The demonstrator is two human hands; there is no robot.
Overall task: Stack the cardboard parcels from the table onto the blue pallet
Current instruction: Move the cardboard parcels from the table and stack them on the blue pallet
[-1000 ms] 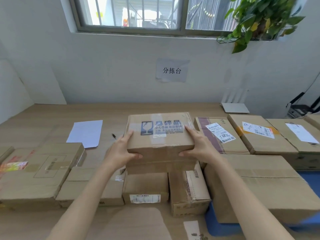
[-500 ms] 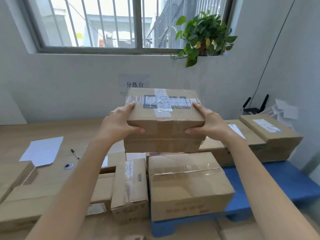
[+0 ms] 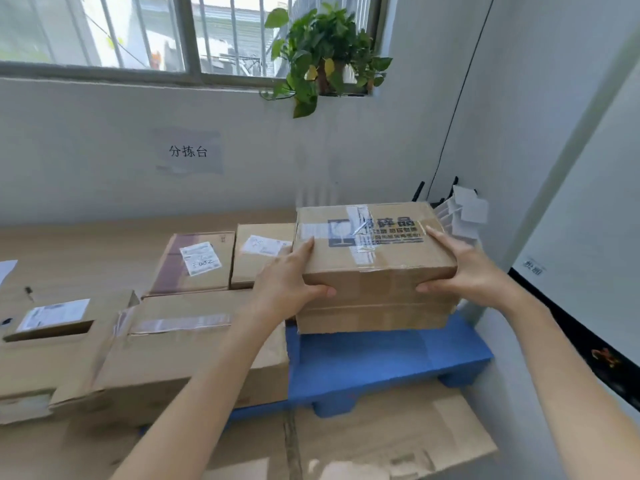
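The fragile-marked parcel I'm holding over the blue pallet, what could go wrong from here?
The parcel bears a wine-glass fragile mark, so setting it down hard on the blue pallet may harm its contents. The left hand and right hand grip only its side edges, so it could slip.

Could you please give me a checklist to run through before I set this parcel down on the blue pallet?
1. Grip: the left hand and the right hand hold the parcel at its two sides: ok.
2. Parcel over the pallet: ok.
3. Parcel's bottom resting on the pallet: cannot tell.
4. Fragile label facing up: ok.
5. Thumbs on the front face, not under the parcel: ok.
6. Gap to the labelled box at its left: cannot tell.
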